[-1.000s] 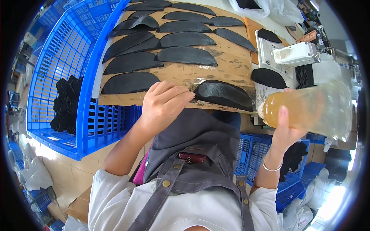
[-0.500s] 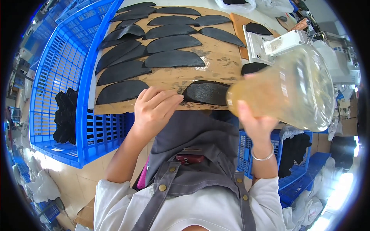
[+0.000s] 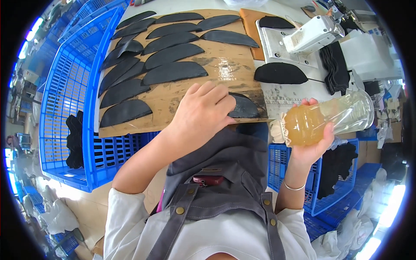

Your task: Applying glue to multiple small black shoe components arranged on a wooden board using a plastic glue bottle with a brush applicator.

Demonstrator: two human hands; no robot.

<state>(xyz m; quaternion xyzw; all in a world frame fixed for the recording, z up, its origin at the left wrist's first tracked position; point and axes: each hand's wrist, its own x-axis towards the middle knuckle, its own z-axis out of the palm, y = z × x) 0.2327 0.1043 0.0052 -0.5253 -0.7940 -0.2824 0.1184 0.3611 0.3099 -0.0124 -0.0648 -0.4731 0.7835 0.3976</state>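
Note:
My left hand [image 3: 206,110] is at the front edge of the cardboard-covered board [image 3: 173,102], its fingers curled over the left end of a black half-moon piece [image 3: 245,107]. That end is hidden behind my fingers; the rest has a wet-looking sheen. My right hand [image 3: 318,145] is wrapped round a clear bottle [image 3: 351,113] tipped on its side, right of the board. Yellowish liquid fills its left part, and a cloth-covered mouth [image 3: 279,132] points left. Several more black half-moon pieces [image 3: 175,73] lie in overlapping rows across the board.
A white machine arm [image 3: 310,34] stands at the back right, with one black piece [image 3: 281,73] in front of it. Stacked black pieces [image 3: 336,67] lie beside it. Blue crates [image 3: 89,130] holding black pieces flank me on the left and right.
My left hand has moved right onto the wet-looking piece. The bottle has been lowered off that piece and swung to the right, its cloth-covered mouth now showing.

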